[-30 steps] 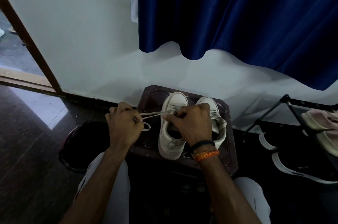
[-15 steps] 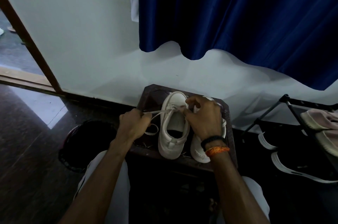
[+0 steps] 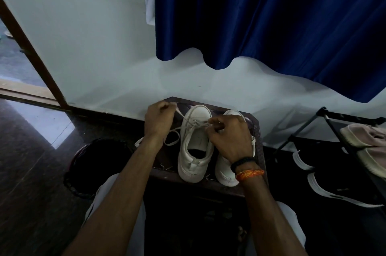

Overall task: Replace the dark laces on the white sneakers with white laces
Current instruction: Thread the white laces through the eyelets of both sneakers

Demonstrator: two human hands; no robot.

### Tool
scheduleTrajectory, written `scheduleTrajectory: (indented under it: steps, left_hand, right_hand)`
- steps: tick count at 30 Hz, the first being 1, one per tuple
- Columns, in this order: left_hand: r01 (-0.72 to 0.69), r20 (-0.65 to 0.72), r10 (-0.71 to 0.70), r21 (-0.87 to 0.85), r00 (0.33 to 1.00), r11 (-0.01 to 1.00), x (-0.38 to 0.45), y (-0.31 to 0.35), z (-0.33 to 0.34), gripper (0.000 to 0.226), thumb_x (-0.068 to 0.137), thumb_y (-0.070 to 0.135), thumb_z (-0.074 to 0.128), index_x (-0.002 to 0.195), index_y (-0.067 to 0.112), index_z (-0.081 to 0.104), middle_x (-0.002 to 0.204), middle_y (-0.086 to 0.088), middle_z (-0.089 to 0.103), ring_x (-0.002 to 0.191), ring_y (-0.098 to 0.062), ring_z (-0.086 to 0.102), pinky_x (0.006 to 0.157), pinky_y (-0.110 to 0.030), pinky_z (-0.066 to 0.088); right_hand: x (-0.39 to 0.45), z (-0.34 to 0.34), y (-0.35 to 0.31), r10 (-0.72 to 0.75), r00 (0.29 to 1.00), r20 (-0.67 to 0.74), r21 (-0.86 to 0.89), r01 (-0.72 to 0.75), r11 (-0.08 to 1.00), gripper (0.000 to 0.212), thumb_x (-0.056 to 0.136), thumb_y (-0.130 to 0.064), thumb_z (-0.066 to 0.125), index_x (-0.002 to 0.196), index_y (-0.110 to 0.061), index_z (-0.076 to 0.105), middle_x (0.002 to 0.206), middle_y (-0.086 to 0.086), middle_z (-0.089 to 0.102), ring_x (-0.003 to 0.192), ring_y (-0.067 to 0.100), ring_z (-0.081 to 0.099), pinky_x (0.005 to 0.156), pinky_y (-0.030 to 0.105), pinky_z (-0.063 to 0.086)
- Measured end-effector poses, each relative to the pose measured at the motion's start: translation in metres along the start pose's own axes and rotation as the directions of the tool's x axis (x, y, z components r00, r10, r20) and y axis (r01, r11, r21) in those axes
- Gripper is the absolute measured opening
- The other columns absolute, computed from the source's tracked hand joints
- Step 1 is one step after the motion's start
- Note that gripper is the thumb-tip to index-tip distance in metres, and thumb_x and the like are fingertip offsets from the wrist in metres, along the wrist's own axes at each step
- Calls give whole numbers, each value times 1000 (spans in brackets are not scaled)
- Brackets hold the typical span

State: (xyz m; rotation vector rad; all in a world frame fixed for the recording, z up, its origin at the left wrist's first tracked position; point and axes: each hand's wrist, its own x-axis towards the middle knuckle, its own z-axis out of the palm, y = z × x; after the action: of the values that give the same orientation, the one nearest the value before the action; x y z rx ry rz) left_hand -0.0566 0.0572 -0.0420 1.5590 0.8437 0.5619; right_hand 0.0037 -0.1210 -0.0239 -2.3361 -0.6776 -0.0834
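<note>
Two white sneakers stand side by side on a small dark wooden stool (image 3: 258, 130), toes toward the wall. The left sneaker (image 3: 195, 143) carries a white lace (image 3: 193, 124) that crosses over its tongue. My left hand (image 3: 159, 119) pinches one lace end up and to the left of the shoe; slack loops of lace hang below that wrist. My right hand (image 3: 228, 136) pinches the other lace end at the shoe's right side and covers much of the right sneaker (image 3: 225, 174). No dark lace shows.
A white wall and a blue curtain (image 3: 271, 15) rise behind the stool. A dark round basket (image 3: 83, 163) sits on the floor at the left. At the right, a black shoe rack (image 3: 334, 122) holds a pink shoe (image 3: 367, 136) above black shoes with white soles (image 3: 334, 191). A doorway opens far left.
My left hand has moved up and toward the wall, drawing its lace end along. My right hand has shifted right off the left sneaker's opening, over the right sneaker.
</note>
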Motion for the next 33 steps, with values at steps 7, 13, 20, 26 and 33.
scheduleTrajectory:
  steps: [7,13,20,26,33]
  left_hand:
    - [-43,266,194,-485,944,874,1,59,0,5,100,11,57,101,7,59,105,-15,76,102,-27,73,91,-37,56]
    - [-169,394,343,-413,853,895,-7,101,0,6,99,6,56,97,9,61,85,-10,72,75,-22,65,75,-33,55]
    - [-290,743,309,-162,593,943,-25,108,-1,9,100,14,61,101,5,62,77,-8,69,57,-13,46,57,-22,42]
    - [-282,558,417,-315,718,906,-13,101,-26,6,98,4,57,97,8,63,74,-7,65,65,-17,50,58,-22,42]
    - [-219,211,243,-132,947,967,20,68,-56,15,94,5,56,92,12,70,66,-1,60,65,-13,52,64,-28,46]
  right_hand:
    - [0,-8,-1,11,998,67,17,-12,1000,22,82,-23,72,104,-22,78,92,-3,76,94,15,69,84,28,53]
    - [7,-9,-3,-24,999,-27,114,27,993,66,84,-27,75,144,-29,48,126,-1,61,103,15,62,88,39,55]
    - [23,-25,-22,-250,964,-91,293,266,918,25,91,-12,67,115,-17,66,111,-2,69,85,4,67,74,33,59]
    - [25,-38,6,-53,987,-153,342,103,934,22,100,-10,56,100,-22,75,75,-9,73,77,6,69,75,29,55]
    - [23,-73,39,43,999,-14,523,-29,852,28,100,-5,52,100,-21,76,69,9,68,60,19,53,59,31,46]
